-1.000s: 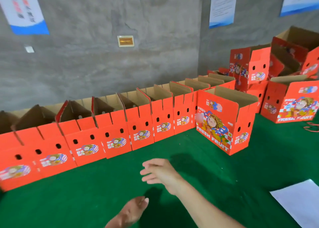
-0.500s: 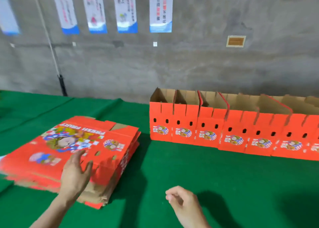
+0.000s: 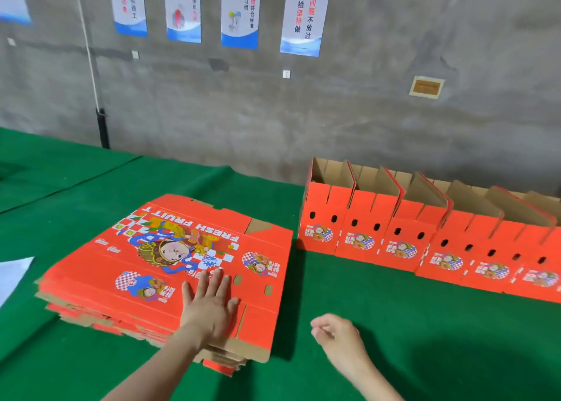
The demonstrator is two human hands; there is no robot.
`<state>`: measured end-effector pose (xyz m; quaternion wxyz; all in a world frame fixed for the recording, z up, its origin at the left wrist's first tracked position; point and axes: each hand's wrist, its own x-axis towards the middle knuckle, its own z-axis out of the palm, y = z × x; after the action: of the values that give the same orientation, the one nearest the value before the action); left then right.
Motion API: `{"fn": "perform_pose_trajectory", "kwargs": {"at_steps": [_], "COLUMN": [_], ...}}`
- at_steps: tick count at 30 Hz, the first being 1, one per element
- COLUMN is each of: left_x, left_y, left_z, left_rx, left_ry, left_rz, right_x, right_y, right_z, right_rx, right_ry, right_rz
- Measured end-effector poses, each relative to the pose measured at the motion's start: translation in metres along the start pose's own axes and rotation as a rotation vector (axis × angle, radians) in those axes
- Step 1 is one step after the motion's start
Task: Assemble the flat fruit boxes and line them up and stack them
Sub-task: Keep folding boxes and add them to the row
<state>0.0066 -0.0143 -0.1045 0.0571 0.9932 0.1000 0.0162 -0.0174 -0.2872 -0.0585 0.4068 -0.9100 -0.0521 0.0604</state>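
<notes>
A stack of flat red fruit boxes (image 3: pixel 170 258) printed "FRESH FRUIT" lies on the green table (image 3: pixel 394 324) at the left. My left hand (image 3: pixel 209 306) rests flat on the top flat box near its front right corner, fingers spread and straight. My right hand (image 3: pixel 340 337) hovers over the green cloth to the right of the stack, fingers loosely curled, holding nothing. A row of several assembled red boxes (image 3: pixel 394 227) with open tops stands along the back right, side by side.
A grey concrete wall (image 3: pixel 334 112) with hanging posters runs behind the table. A white sheet (image 3: pixel 12 274) lies at the left edge. A second green table (image 3: pixel 45 163) adjoins at the far left.
My view has swung left from the box row to the flat stack. My left hand moved forward and came down flat on the top box. My right hand stays over the cloth.
</notes>
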Motion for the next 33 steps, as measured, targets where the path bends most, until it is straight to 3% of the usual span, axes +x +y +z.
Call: {"fn": "perform_pose_trajectory", "kwargs": {"at_steps": [5,8,10,12,14,19,24,33], "left_x": [-0.037,-0.055,-0.059,-0.060,-0.058,-0.047,-0.034,-0.003], "left_y": [0.027,0.041,0.044,0.046,0.049,0.051,0.064,0.111], "left_z": [0.016,0.017,0.013,0.003,-0.009,-0.044,-0.073,-0.119], "left_rx": [-0.004,-0.008,-0.014,-0.037,-0.081,-0.257,-0.519,-0.859], "left_ry": [0.016,-0.009,-0.023,-0.015,0.004,0.167,0.324,0.596], "left_rz": [0.087,0.124,0.141,0.144,0.144,0.224,0.279,0.108], "right_x": [0.031,0.049,0.059,0.067,0.071,0.071,0.052,-0.022], "right_y": [-0.001,-0.006,-0.013,-0.020,-0.031,-0.048,-0.037,0.071], "right_z": [0.027,0.039,0.041,0.042,0.036,-0.004,-0.067,-0.181], "right_rx": [0.070,0.505,0.821,0.863,0.831,0.842,0.813,0.952], "right_ry": [-0.068,-0.080,0.028,0.196,0.340,0.424,0.634,0.891], "right_rz": [0.224,0.456,0.606,0.671,0.651,0.391,0.164,0.147]}}
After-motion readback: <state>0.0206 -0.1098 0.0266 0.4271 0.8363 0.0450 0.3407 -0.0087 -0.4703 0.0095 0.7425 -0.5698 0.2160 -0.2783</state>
